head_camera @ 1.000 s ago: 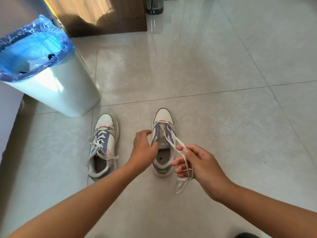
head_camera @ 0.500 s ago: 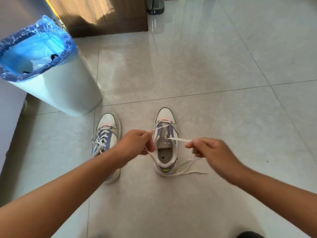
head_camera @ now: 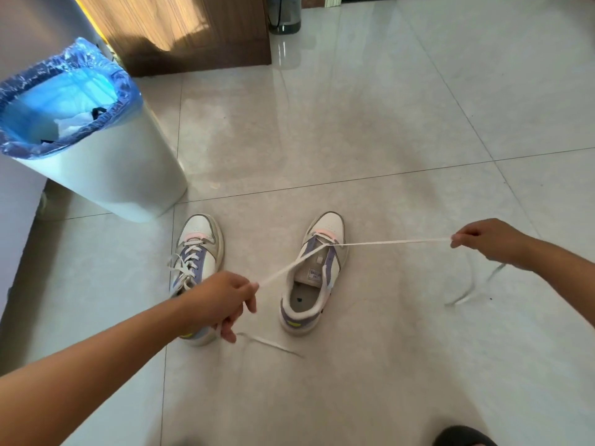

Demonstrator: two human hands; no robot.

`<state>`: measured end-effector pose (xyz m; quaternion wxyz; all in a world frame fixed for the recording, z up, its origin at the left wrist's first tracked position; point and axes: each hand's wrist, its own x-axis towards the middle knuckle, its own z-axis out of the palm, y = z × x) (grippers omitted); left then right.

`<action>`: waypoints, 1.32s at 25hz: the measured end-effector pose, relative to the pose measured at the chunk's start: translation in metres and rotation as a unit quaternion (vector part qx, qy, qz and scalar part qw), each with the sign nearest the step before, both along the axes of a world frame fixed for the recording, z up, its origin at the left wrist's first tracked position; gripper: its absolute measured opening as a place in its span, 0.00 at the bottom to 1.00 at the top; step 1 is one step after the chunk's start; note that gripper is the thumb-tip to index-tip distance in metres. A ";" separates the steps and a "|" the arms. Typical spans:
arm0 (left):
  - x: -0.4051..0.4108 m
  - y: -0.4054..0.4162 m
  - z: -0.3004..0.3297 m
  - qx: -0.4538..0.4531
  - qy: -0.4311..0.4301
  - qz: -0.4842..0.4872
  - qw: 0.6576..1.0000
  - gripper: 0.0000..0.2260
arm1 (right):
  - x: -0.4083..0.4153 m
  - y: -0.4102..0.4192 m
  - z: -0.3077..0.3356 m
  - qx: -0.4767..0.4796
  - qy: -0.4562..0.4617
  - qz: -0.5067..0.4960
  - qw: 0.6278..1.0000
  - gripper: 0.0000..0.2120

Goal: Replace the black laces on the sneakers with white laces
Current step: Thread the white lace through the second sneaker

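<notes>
Head view shows a flat white lace (head_camera: 386,243) threaded through the right sneaker (head_camera: 314,275) on glossy floor tiles (head_camera: 354,123), each end pinched tight by the left hand (head_camera: 222,300) and the right hand (head_camera: 483,241).

Our left hand (head_camera: 225,300) low and near, fingers curled and pinching, bare forearm reaching in from the near left, our right hand (head_camera: 483,241) flung wide to the right, fist closed, arms spread well apart
</notes>
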<state>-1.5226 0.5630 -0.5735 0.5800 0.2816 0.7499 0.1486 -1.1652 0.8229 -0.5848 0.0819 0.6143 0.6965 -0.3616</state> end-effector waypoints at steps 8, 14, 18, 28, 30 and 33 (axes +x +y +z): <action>0.040 0.025 -0.028 0.110 0.246 -0.134 0.954 0.17 | -0.073 -0.066 -0.036 -0.028 -0.091 0.144 0.985 0.15; 0.070 0.024 -0.044 0.041 -0.032 -0.014 0.999 0.15 | -0.102 -0.089 -0.049 -0.040 0.083 0.010 0.996 0.21; 0.097 0.015 -0.047 0.023 -0.102 -0.038 0.994 0.14 | -0.087 -0.087 -0.053 -0.079 0.078 -0.014 0.994 0.26; 0.036 -0.012 -0.035 -0.080 -0.146 -0.206 0.964 0.13 | -0.066 -0.096 -0.059 -0.194 0.099 0.073 0.973 0.11; 0.043 -0.014 -0.040 -0.103 -0.128 -0.270 0.949 0.11 | -0.067 -0.093 -0.059 -0.173 0.081 0.113 0.975 0.10; 0.042 -0.012 -0.037 -0.105 -0.133 -0.252 0.953 0.11 | -0.067 -0.085 -0.053 -0.066 0.019 0.153 0.986 0.10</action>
